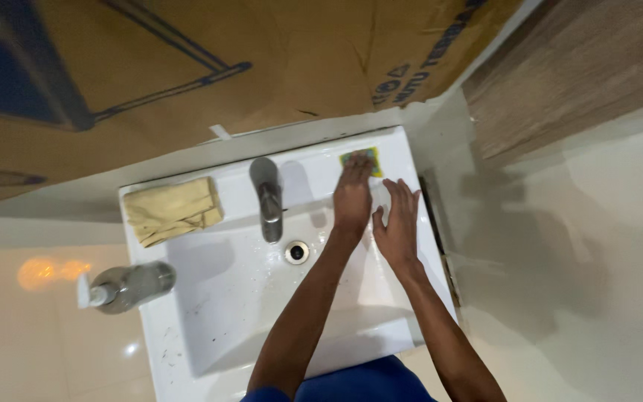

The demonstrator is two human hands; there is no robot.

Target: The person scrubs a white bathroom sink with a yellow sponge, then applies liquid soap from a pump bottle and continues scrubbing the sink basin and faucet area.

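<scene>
My left hand (353,199) reaches across the white sink (187,327) to its back right corner. Its fingertips press down on a small yellow and green sponge (365,155) lying on the rim there, and most of the sponge is hidden under the fingers. My right hand (397,223) lies just beside it, to the right and a little nearer to me, flat with fingers spread on the sink's right edge, holding nothing. Both forearms cross the basin from the bottom of the view.
A metal faucet (266,197) stands at the back middle, with the drain (297,252) in front of it. A folded yellow cloth (173,211) lies on the back left rim. A pump bottle (126,286) lies left of the sink. Brown cardboard (210,67) covers the wall; a wooden panel (574,67) is at right.
</scene>
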